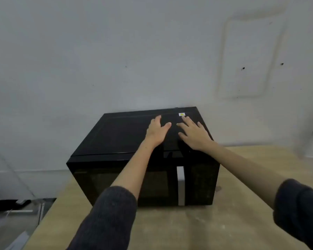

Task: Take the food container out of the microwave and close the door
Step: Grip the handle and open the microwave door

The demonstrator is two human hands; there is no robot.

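A black microwave (116, 134) stands on a wooden table (215, 222) against a pale wall. Its door (101, 179) is shut, with a silver handle (181, 184) on the right side of the front. My left hand (156, 130) and my right hand (194, 135) both hover over or rest on the right part of the microwave's top, fingers spread, holding nothing. The dark door glass hides the inside, so no food container shows.
The table's left edge (49, 208) drops off to a grey floor with dark items at the lower left. A small yellow sticker (182, 114) sits on the microwave's top near the back. Bare tabletop lies in front of and right of the microwave.
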